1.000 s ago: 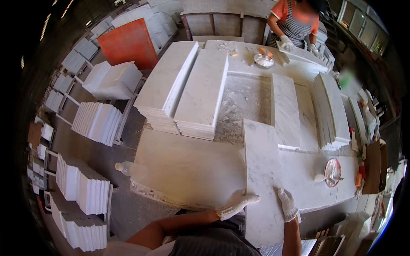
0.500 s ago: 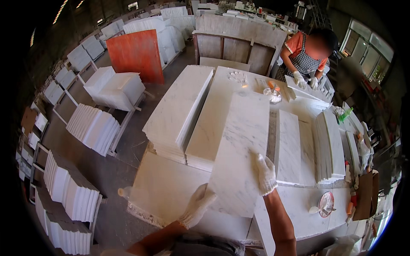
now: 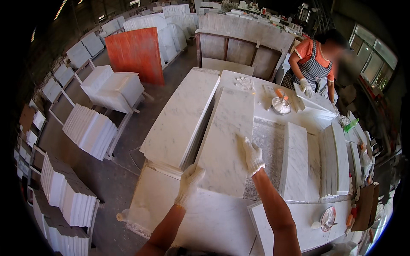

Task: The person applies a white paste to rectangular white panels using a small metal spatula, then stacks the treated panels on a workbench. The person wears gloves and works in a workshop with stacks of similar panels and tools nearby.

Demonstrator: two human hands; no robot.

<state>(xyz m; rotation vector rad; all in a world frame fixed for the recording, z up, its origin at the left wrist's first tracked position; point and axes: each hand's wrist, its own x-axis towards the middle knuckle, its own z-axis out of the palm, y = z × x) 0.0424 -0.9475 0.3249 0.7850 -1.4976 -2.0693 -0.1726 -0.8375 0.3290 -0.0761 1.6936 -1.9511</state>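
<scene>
A long white marble slab (image 3: 225, 134) with grey veins lies over a stack on the worktable, and both my gloved hands hold it by its long edges. My left hand (image 3: 190, 181) grips the left edge by the near corner, fingers pressed together and partly hidden. Along the right edge, my right hand (image 3: 253, 157) is closed against the slab, its fingertips pointing away from me. To the left stands a stack of similar slabs (image 3: 183, 115). A narrower slab (image 3: 294, 162) lies to the right, across a rough grey strip (image 3: 267, 149) of tabletop.
Across the table, a co-worker (image 3: 314, 66) in a checked apron has a gloved hand on another slab (image 3: 315, 99). A bowl of white paste (image 3: 281, 106), a spare glove (image 3: 244, 83) and a plate (image 3: 328, 218) sit on the table. Slab racks (image 3: 89, 130) line the left floor.
The slab has shifted left and away from me, over the stack, with both hands on it. More rough tabletop shows at its right. The co-worker has straightened and moved right.
</scene>
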